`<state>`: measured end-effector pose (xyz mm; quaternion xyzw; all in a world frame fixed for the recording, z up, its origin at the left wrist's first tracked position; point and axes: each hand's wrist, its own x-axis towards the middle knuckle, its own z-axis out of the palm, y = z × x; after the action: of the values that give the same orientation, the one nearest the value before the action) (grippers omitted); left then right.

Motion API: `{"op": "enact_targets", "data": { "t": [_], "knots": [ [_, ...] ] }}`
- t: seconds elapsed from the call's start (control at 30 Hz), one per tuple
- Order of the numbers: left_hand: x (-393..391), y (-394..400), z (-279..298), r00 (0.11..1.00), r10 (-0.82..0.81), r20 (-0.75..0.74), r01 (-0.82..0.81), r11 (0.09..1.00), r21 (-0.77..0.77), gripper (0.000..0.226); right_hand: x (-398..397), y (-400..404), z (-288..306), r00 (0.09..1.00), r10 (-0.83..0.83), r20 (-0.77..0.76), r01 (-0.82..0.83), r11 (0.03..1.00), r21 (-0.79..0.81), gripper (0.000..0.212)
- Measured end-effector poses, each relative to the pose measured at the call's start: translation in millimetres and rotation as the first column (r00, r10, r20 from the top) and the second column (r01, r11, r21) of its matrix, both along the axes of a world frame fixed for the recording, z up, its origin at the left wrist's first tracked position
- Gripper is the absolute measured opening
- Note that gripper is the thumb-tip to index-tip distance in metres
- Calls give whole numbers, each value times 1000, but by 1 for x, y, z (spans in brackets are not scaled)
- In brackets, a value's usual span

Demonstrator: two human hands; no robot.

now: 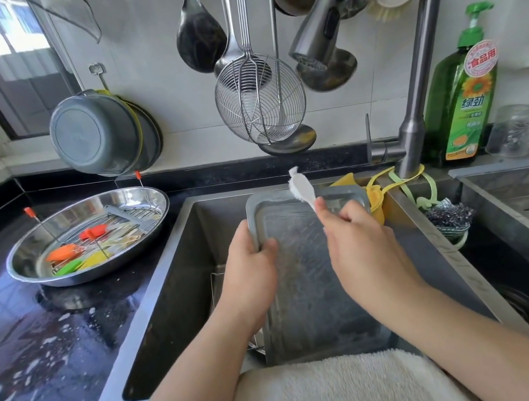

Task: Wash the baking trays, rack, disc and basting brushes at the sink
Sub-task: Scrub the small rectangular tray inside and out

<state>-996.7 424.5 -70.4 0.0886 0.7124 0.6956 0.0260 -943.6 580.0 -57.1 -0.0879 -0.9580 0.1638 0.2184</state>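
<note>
A grey rectangular baking tray (307, 296) stands tilted in the sink (172, 281), its far end raised. My left hand (249, 270) grips the tray's left rim, thumb on the inner face. My right hand (361, 244) holds a white brush (300, 186) by its handle, the head pointing up above the tray's far edge. On the left counter a round steel pan (26, 257) holds a wire rack (130, 219) and orange, red, green and yellow silicone basting brushes (63, 253). A wire frame edge shows in the sink beside my left forearm.
The faucet head (321, 32) hangs above the sink's back right. Green dish soap bottle (460, 94) and glass jars stand at the back right. A steel scourer (449, 217) and yellow cloth lie on the divider. Ladles and a skimmer hang on the wall. The left counter is wet and foamy.
</note>
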Motion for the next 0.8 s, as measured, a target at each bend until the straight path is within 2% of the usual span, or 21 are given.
{"op": "enact_targets", "data": {
  "t": [0.07, 0.17, 0.23, 0.33, 0.47, 0.6, 0.67, 0.8],
  "knots": [
    [0, 1, 0, 1000, 3, -3, -3, 1000, -1, 30, 0, -8, -1, 999, 51, 4, -51, 999, -2, 62],
    [3, 4, 1, 999, -15, -33, 14, 1000, -17, 27, 0, -16, -2, 980, 190, 52, -182, 975, -128, 45],
    [4, 4, 0, 999, -30, -41, 30, 999, -16, 25, 0, -17, -1, 980, 192, 57, -185, 977, -107, 49],
    [1, 1, 0, 1000, -4, -18, 5, 1000, 22, 28, 4, -8, -3, 996, 92, 8, -92, 996, -18, 64],
    [-4, -3, 0, 1000, 29, 10, -30, 999, 31, 29, -3, 15, -3, 995, -72, 74, 79, 992, -95, 64],
    [0, 0, 1, 1000, 29, 5, -29, 999, 22, 28, -2, -8, -4, 982, 188, -1, -187, 975, -118, 59],
    [0, 0, 1, 1000, 20, 6, -20, 999, 32, 27, -3, -10, -7, 970, 241, -7, -241, 966, -94, 58],
    [-2, -4, 4, 998, 37, 43, -43, 990, 136, 28, -6, 14, -5, 996, 75, -48, -79, 993, -90, 58]
  ]
}}
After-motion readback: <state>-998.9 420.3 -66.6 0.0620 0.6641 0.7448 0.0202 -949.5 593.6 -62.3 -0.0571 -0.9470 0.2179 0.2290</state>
